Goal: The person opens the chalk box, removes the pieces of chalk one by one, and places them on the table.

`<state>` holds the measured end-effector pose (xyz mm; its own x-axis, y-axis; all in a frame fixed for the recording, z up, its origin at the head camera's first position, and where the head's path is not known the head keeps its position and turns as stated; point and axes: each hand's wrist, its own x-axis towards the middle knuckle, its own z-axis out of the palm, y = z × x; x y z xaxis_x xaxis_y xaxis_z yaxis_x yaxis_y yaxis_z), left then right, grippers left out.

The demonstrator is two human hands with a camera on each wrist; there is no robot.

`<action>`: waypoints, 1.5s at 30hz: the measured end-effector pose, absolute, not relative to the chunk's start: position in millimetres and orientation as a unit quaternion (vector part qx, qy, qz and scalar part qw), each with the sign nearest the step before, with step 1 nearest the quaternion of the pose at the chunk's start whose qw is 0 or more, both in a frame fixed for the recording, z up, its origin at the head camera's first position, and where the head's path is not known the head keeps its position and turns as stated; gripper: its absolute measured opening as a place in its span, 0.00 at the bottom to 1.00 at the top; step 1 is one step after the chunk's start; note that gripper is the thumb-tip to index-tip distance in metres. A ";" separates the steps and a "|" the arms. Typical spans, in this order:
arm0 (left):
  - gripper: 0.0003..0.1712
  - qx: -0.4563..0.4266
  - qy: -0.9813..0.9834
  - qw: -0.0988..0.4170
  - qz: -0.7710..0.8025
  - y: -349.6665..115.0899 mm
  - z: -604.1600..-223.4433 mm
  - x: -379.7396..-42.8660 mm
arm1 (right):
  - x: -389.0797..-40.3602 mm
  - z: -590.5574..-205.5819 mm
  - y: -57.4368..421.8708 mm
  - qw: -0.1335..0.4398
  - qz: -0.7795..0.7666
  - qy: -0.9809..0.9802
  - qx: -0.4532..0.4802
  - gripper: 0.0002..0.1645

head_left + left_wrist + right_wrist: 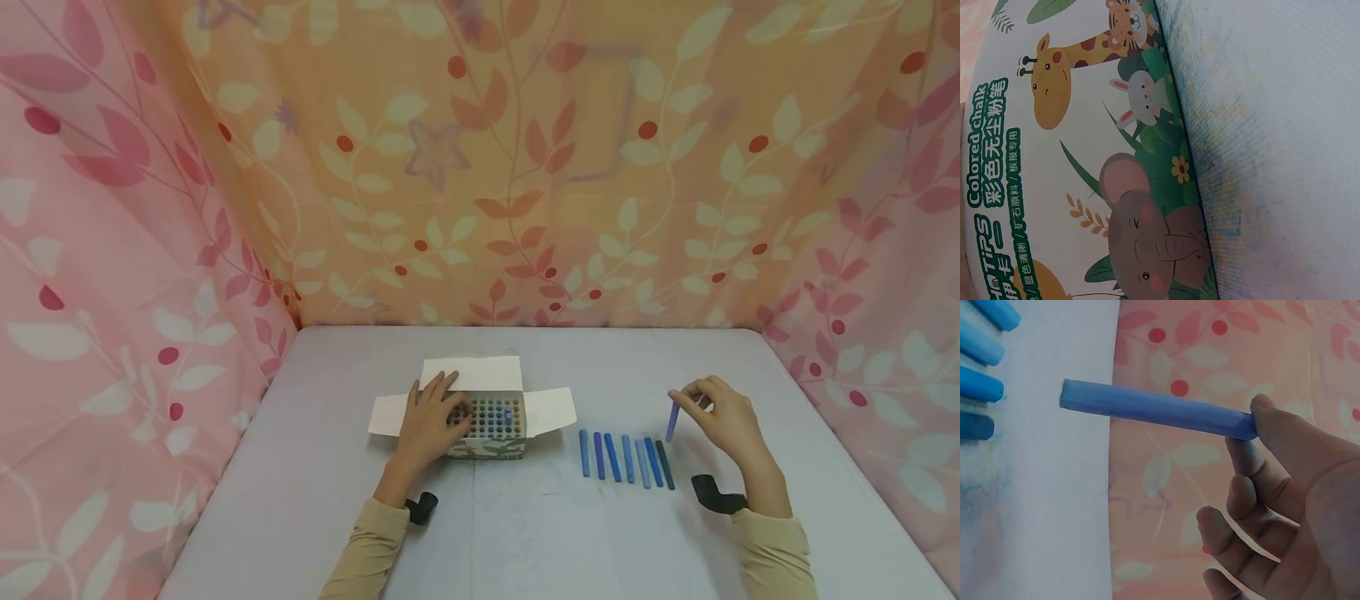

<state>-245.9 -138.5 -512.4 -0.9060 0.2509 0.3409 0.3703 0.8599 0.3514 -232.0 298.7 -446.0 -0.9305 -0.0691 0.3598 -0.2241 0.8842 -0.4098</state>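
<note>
My right hand pinches one end of a blue-violet chalk stick between thumb and index finger. In the head view that stick hangs nearly upright above the right end of a row of chalk sticks, blue, violet and dark. My left hand lies with fingers spread over the left side of an open chalk box. Upright sticks of several colours fill the box, partly hidden by the fingers. The left wrist view shows only the box's printed front, lettered "Colored chalk", with animals.
White flaps stand out from the box: a back flap, a right flap and a left one. The pale table carries faint chalk smudges. Flowered curtains close off the back and both sides.
</note>
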 end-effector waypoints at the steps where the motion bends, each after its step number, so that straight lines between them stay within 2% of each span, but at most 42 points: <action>1: 0.05 -0.162 -0.954 0.141 -0.209 -138.6 -512.2 -246.3 | -231.4 -446.1 299.8 0.166 0.227 -0.956 0.078 0.15; 21: 0.05 -0.159 -0.955 0.138 -0.209 -138.0 -514.0 -245.6 | -230.3 -470.6 314.0 0.037 0.193 -0.977 0.076 0.17; 35: 0.05 -0.162 -0.954 0.139 -0.210 -138.8 -512.5 -244.9 | -243.0 -491.5 307.9 0.035 0.145 -0.986 0.075 0.18; 45: 0.05 -0.160 -0.955 0.137 -0.207 -139.3 -512.4 -247.2 | -253.4 -500.8 310.7 -0.011 0.159 -0.984 0.083 0.17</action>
<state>-247.2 -139.3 -512.4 -0.9113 0.2499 0.3273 0.3630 0.8627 0.3520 -253.4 310.7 -500.8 -0.9860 -0.1665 0.0057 -0.1598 0.9354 -0.3154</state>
